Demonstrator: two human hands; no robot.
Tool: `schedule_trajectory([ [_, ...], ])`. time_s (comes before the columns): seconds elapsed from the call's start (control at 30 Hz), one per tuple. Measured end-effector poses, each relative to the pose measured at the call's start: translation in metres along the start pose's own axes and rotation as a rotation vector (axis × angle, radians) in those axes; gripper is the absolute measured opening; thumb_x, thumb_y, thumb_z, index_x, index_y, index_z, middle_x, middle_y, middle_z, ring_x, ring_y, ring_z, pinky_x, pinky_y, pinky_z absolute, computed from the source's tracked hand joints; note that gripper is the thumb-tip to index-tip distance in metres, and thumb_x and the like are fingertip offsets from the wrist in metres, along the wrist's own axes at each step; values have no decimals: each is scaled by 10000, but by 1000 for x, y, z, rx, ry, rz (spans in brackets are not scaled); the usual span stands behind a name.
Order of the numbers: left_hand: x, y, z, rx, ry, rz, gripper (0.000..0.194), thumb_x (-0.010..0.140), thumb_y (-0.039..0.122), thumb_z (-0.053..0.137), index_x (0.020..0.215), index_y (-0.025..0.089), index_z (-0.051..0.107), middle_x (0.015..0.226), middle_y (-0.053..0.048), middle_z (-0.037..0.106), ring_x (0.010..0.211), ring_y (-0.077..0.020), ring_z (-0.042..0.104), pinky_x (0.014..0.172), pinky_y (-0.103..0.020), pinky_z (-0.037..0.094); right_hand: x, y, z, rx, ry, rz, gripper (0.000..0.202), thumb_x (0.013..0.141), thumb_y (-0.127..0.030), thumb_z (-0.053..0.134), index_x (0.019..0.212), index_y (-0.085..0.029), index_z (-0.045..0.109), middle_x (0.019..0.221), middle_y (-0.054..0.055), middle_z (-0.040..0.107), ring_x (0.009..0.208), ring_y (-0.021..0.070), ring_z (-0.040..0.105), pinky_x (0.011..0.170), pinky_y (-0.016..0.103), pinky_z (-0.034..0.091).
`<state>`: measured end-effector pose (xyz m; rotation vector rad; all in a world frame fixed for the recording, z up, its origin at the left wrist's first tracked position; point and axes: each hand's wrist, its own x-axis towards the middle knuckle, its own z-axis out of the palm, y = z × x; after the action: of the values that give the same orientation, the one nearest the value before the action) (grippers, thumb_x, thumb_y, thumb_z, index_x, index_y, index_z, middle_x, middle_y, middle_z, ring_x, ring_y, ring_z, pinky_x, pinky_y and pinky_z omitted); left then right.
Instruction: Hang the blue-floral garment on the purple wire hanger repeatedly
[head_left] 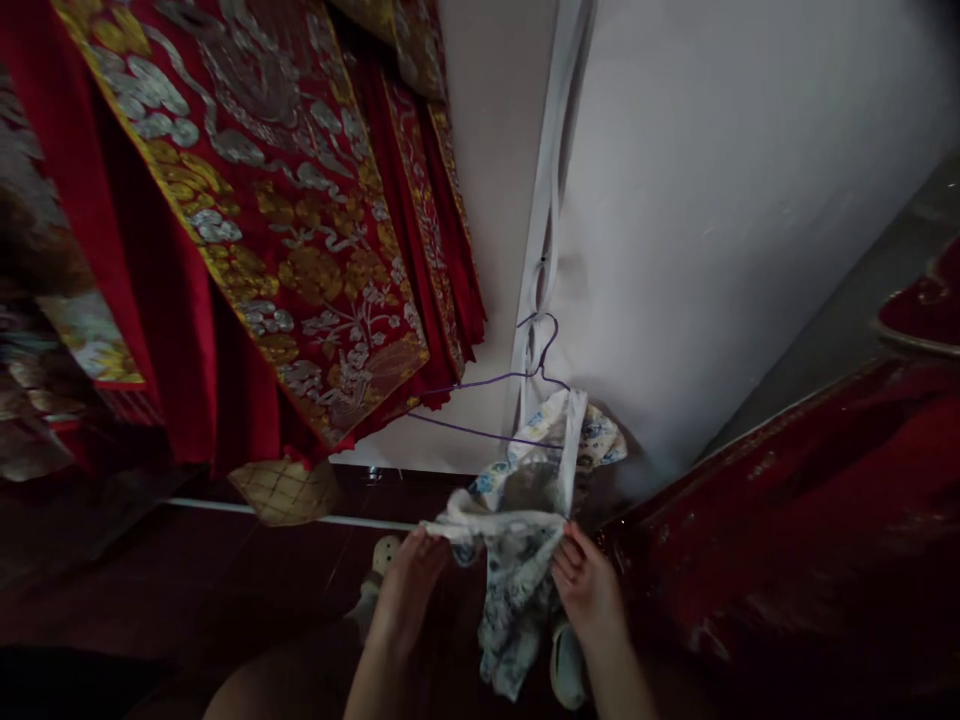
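hands: left hand and right hand are held apart, each pinched on one end of the same pale edge of cloth; the tips of some fingers are folded out of sight.
garment: light cloth with a blue and grey pattern, stretched between the two hands along its white edge; its lower part hangs down between the wrists, its upper part rises beyond the right hand to the hanger. blur and folds make its full shape hard to read.
wrists and forearms: cut off by the bottom of the view.
hanger: thin and purple, ahead of the hands; the garment is looped over its right end, while its left end disappears at the red cloth.
white strap: runs down the wall to the hanger's hook, its upper end cut off.
shoes: one pale shoe beside the left hand, partly covered by it; another pale shoe below the right hand, partly behind the garment.
floor: dark reddish, too dim for detail.
pole: pale, passing behind a tan quilted piece and reaching near the left hand.
red cloth: gold and silver embroidery, upper left, cut off at the top.
wall: whitish, behind the hanger.
red surface: shiny, right side, cut off; i cannot tell what it belongs to.
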<state>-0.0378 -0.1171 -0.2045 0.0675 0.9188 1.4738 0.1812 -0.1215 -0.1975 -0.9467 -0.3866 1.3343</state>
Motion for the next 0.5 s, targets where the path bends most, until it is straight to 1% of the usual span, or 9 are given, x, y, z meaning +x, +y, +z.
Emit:
schedule_trajectory([
  [0.03, -9, -8, -5, 26, -36, 1, 107, 766, 142, 722, 788, 145, 618, 756, -42, 664, 742, -170, 684, 747, -295, 574, -2, 8, -15, 67, 78, 4, 252, 644, -374, 777, 726, -207, 607, 505, -94, 355, 402, 64, 293, 379, 201, 296],
  [0.1, -26, -16, -5, 93, -139, 9, 219, 693, 202, 820, 773, 140, 626, 791, -42, 672, 775, -168, 680, 773, -276, 558, -7, 25, -39, 152, 207, 3, 285, 606, -361, 807, 766, -207, 629, 519, -86, 405, 405, 61, 342, 374, 187, 324],
  [0.13, -33, -17, -2, 128, -201, 16, 252, 685, 245, 839, 759, 144, 620, 784, -35, 665, 778, -164, 672, 780, -270, 548, -9, 33, -48, 171, 256, -3, 297, 589, -356, 817, 769, -207, 634, 522, -81, 428, 408, 61, 366, 372, 184, 335],
  [0.2, -45, -17, 10, 182, -313, 29, 275, 725, 332, 819, 745, 154, 610, 785, -35, 661, 779, -161, 655, 787, -271, 530, -14, 46, -59, 163, 309, -16, 295, 575, -357, 816, 750, -208, 632, 520, -70, 466, 409, 71, 404, 375, 193, 365],
  [0.3, -59, -20, 30, 265, -443, 30, 288, 788, 409, 759, 760, 157, 622, 962, -91, 699, 830, -183, 650, 837, -305, 508, -18, 54, -63, 98, 394, -66, 287, 565, -368, 792, 737, -215, 621, 542, -44, 547, 432, 108, 497, 409, 233, 441],
  [0.4, -73, -33, 42, 412, -523, 59, 299, 800, 448, 738, 792, 160, 658, 1140, -125, 689, 895, -215, 650, 878, -327, 485, -22, 49, -63, 24, 541, -255, 289, 614, -387, 773, 813, -235, 628, 673, -20, 657, 545, 142, 610, 502, 259, 510],
  [0.43, -78, -38, 44, 468, -540, 83, 298, 802, 455, 732, 804, 163, 671, 1148, -127, 690, 926, -230, 649, 886, -327, 478, -24, 46, -62, -19, 549, -314, 282, 646, -397, 770, 838, -240, 637, 727, -14, 683, 598, 148, 636, 544, 262, 524],
  [0.47, -83, -42, 47, 524, -564, 105, 296, 809, 460, 723, 814, 166, 683, 1139, -127, 695, 962, -245, 646, 897, -326, 470, -26, 43, -60, -79, 503, -350, 275, 677, -417, 766, 855, -241, 651, 771, -5, 701, 649, 156, 655, 581, 266, 532],
  [0.5, -88, -45, 49, 583, -592, 126, 290, 821, 458, 709, 825, 168, 693, 1119, -126, 702, 998, -257, 639, 912, -322, 461, -28, 41, -58, -150, 419, -352, 283, 694, -451, 766, 850, -236, 669, 786, 6, 712, 682, 171, 665, 602, 274, 534],
])
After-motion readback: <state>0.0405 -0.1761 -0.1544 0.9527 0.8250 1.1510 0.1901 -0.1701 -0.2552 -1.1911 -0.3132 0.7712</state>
